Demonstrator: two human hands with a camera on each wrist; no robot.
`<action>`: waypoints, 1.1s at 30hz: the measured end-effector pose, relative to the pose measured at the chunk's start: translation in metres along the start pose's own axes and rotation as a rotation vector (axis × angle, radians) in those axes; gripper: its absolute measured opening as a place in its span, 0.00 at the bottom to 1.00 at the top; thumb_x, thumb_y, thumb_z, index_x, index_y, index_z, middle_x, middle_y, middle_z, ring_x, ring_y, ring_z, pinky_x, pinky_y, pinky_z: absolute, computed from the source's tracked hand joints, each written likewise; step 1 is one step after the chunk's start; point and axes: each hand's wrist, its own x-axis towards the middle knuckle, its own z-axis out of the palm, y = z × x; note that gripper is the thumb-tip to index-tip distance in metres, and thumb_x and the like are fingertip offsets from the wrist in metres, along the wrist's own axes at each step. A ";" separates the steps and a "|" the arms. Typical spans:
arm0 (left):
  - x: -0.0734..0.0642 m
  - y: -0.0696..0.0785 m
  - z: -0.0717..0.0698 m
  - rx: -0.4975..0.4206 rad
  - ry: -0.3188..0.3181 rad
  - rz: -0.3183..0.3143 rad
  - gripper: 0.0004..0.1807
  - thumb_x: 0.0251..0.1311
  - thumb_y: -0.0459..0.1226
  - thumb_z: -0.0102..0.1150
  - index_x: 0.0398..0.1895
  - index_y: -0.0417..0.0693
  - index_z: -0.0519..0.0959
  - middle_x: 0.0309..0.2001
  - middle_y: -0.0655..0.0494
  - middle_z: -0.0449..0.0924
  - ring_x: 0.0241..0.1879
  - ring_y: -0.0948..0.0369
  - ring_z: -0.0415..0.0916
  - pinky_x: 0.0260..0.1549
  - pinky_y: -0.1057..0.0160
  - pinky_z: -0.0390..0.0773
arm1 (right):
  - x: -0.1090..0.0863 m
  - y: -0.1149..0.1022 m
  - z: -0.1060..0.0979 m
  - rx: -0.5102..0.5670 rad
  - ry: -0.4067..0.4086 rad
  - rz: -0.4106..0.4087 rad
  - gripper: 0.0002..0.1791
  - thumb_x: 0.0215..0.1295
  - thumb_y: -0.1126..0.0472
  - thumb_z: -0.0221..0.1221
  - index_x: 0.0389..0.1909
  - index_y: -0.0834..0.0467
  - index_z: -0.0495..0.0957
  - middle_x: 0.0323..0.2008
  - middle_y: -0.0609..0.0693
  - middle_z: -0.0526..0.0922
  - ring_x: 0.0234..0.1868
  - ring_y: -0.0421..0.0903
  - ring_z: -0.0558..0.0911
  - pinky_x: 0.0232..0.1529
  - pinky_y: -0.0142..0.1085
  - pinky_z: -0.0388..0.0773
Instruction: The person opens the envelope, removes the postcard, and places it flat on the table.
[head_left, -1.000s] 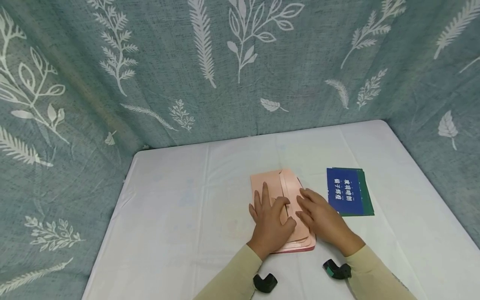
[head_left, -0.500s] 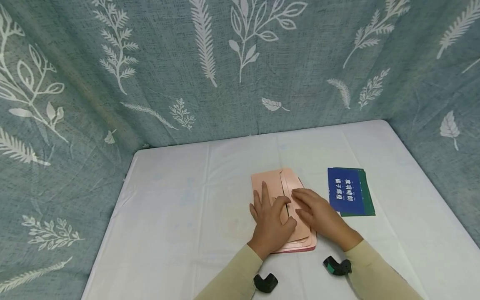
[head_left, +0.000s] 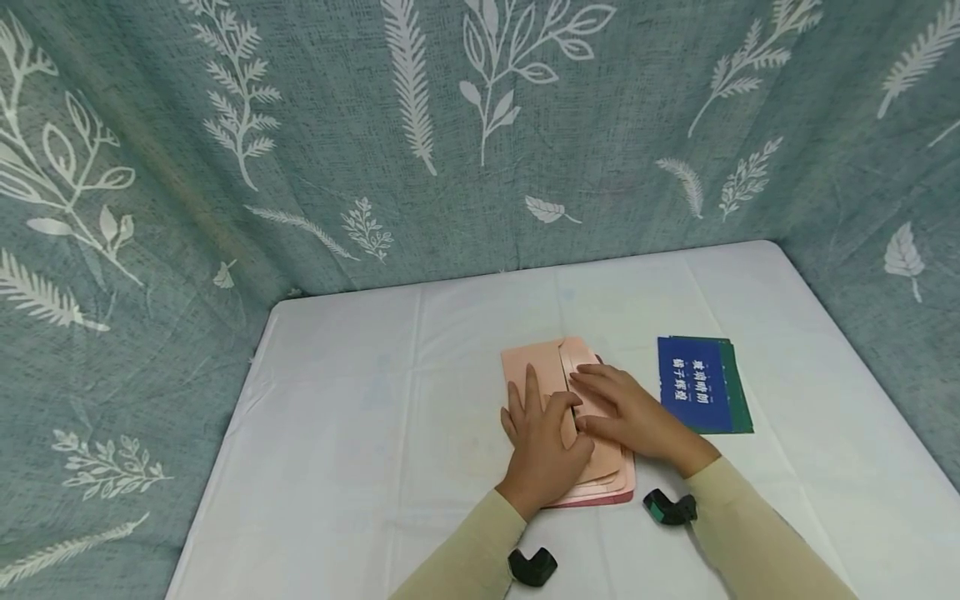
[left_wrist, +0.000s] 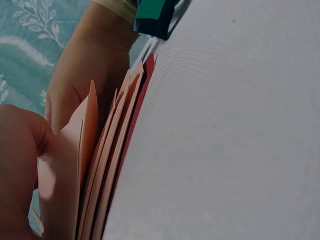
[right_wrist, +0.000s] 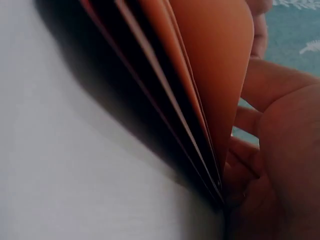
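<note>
A stack of peach envelopes [head_left: 528, 360], with a dark red piece [left_wrist: 135, 120] at the bottom, lies on the white-covered table. Spread over the top envelope is my left hand [head_left: 542, 450], its longer fingers straight and its index finger and thumb bent near the flap edge. My right hand [head_left: 641, 412] lies over the flap [head_left: 576, 354] from the right, fingertips reaching toward the flap's edge beside the left index finger. In the left wrist view the envelopes' layered edges fan slightly apart. The right wrist view shows the peach top envelope [right_wrist: 215, 50] lifted at its edge, beside the right hand.
To the right of the stack lie a blue card [head_left: 693, 385] with white characters and a green card [head_left: 738, 400] under it. The table [head_left: 337, 417] is edged by a teal leaf-patterned curtain [head_left: 337, 125] behind and at both sides.
My right hand has slid left across the flap toward its edge, its fingers now closer to the left hand. The left hand and the stack have stayed in place.
</note>
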 end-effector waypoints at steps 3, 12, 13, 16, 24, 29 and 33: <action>0.000 0.000 0.000 -0.005 -0.007 -0.004 0.20 0.61 0.40 0.57 0.58 0.55 0.79 0.88 0.37 0.34 0.82 0.27 0.26 0.67 0.16 0.35 | 0.004 0.003 -0.001 0.015 -0.021 0.003 0.39 0.74 0.50 0.70 0.80 0.58 0.71 0.83 0.60 0.62 0.83 0.68 0.54 0.73 0.73 0.54; -0.001 -0.001 0.000 -0.021 -0.021 -0.002 0.22 0.62 0.40 0.57 0.61 0.57 0.80 0.88 0.40 0.33 0.82 0.29 0.23 0.67 0.16 0.33 | 0.018 0.006 0.006 -0.190 -0.061 -0.038 0.35 0.71 0.52 0.66 0.77 0.59 0.75 0.85 0.57 0.57 0.81 0.70 0.56 0.72 0.72 0.54; -0.001 0.000 0.000 -0.021 -0.020 -0.002 0.22 0.63 0.40 0.57 0.61 0.57 0.80 0.88 0.40 0.33 0.82 0.29 0.24 0.67 0.16 0.33 | 0.018 0.006 0.006 -0.205 -0.066 -0.034 0.35 0.71 0.52 0.66 0.77 0.59 0.76 0.85 0.57 0.57 0.81 0.70 0.56 0.72 0.71 0.54; 0.000 0.000 0.000 -0.015 -0.018 -0.002 0.21 0.63 0.41 0.57 0.61 0.57 0.80 0.88 0.39 0.34 0.82 0.28 0.24 0.67 0.16 0.34 | 0.018 0.004 0.006 -0.237 -0.073 -0.029 0.34 0.73 0.51 0.66 0.77 0.58 0.76 0.86 0.56 0.57 0.80 0.69 0.57 0.71 0.70 0.57; -0.001 0.000 0.000 -0.016 -0.012 -0.007 0.20 0.65 0.42 0.57 0.60 0.58 0.80 0.88 0.39 0.34 0.82 0.28 0.25 0.67 0.16 0.34 | 0.014 0.002 0.008 -0.265 -0.061 -0.036 0.36 0.73 0.51 0.67 0.79 0.57 0.74 0.86 0.56 0.56 0.79 0.66 0.62 0.64 0.64 0.63; -0.001 0.000 -0.001 -0.017 -0.012 -0.007 0.19 0.66 0.42 0.57 0.60 0.59 0.80 0.88 0.39 0.35 0.82 0.28 0.25 0.67 0.16 0.34 | 0.011 0.000 0.009 -0.274 -0.049 -0.040 0.37 0.73 0.51 0.68 0.79 0.59 0.73 0.86 0.57 0.56 0.78 0.65 0.63 0.60 0.62 0.64; -0.001 0.001 -0.002 -0.019 -0.012 -0.010 0.18 0.67 0.43 0.57 0.59 0.59 0.81 0.88 0.39 0.34 0.82 0.28 0.25 0.67 0.16 0.33 | 0.010 -0.002 0.009 -0.283 -0.056 -0.009 0.38 0.72 0.51 0.68 0.80 0.58 0.72 0.86 0.55 0.55 0.79 0.64 0.61 0.62 0.61 0.63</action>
